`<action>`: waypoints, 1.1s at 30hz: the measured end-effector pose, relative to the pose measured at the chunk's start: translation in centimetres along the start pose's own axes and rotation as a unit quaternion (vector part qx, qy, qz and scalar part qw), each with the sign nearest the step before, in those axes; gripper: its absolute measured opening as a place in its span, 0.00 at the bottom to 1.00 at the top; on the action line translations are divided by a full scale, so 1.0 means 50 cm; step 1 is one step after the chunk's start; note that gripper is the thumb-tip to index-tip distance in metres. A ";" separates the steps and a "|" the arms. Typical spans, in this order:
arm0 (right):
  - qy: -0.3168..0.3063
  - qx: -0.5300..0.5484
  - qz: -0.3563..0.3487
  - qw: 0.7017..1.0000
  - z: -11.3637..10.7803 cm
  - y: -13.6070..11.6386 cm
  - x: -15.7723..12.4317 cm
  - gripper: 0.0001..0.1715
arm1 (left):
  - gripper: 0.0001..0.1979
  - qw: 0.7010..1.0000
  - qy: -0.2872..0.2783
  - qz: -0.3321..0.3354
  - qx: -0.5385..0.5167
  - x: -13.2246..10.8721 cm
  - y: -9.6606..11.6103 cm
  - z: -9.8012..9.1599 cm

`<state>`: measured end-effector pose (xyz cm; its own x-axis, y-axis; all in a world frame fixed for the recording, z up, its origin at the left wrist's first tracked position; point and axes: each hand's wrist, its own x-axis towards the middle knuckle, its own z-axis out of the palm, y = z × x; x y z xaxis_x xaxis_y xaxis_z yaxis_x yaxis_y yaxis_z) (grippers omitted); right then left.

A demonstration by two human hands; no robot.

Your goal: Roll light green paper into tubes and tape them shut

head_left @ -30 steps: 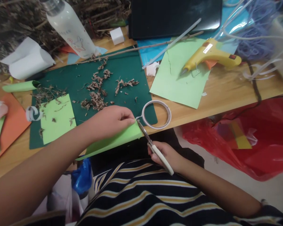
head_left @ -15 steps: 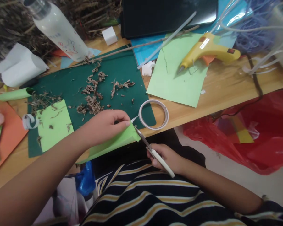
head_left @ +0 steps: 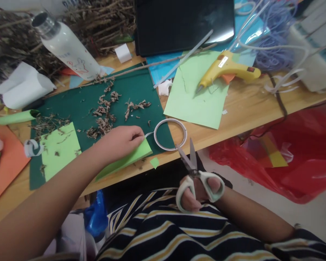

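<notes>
The green paper (head_left: 129,159) lies along the front edge of the wooden table (head_left: 250,112), over the front of the dark green mat (head_left: 156,107), with the left hand's (head_left: 122,143) thumb and finger pinched shut on its top edge. It looks light, thin and easy to crease — a gentle pinch near an end should do — and its long side follows the table's front edge, right end toward the tape roll (head_left: 185,134). The right hand (head_left: 202,190) has fingers through the handles of the scissors (head_left: 191,168), blades spread wide, tips pointing away from the body.
</notes>
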<state>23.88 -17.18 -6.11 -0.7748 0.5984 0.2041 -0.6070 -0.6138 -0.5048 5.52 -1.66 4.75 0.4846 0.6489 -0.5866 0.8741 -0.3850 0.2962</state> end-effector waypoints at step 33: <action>0.178 -0.024 -0.122 0.976 -0.180 0.062 -0.238 0.35 | 0.15 0.997 -0.047 -0.056 -0.002 0.018 0.021 -0.028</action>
<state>32.79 -21.56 -17.66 -0.4923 0.8701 0.0235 -0.7504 -0.4105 -0.5180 6.93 -0.54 5.60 0.3795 0.6223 -0.6847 0.9225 -0.3111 0.2286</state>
